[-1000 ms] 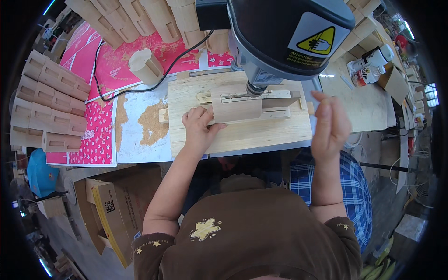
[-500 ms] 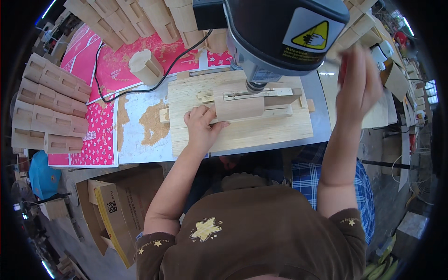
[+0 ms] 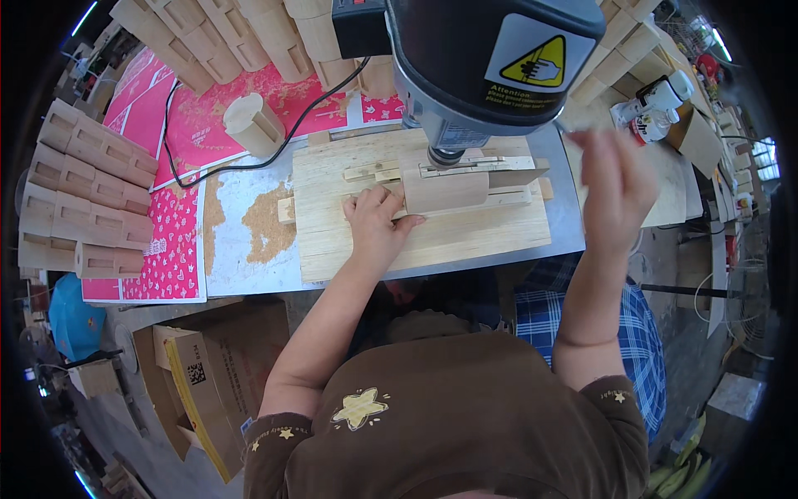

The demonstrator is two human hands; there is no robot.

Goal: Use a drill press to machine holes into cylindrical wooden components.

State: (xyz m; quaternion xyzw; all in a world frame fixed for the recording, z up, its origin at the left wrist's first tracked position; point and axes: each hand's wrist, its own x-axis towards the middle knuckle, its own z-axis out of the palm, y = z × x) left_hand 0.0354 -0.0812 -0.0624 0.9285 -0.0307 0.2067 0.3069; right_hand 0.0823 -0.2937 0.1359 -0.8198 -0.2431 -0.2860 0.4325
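Beneath the drill press (image 3: 499, 66) lies a pale wooden block (image 3: 445, 190) with a rounded face, seated in a wooden jig on a flat board (image 3: 341, 249). The chuck (image 3: 445, 155) comes down over a slot along the block's top. My left hand (image 3: 374, 218) grips the block's left end, thumb along its near edge. Right of the drill head, my right hand (image 3: 617, 187) is raised near a thin lever (image 3: 565, 126). Motion smears its fingers, so its grip is unclear.
Slotted wooden blocks are stacked at the left (image 3: 87, 191) and back (image 3: 274, 37). One block (image 3: 253, 125) stands alone on the pink sheet, beside a black cable (image 3: 291, 137). Bottles (image 3: 657, 104) stand at the right. A cardboard box (image 3: 224, 374) sits below the table's left side.
My left hand and the wooden block have shifted right under the chuck. My right hand has come down and toward me. The whole view has shifted slightly.
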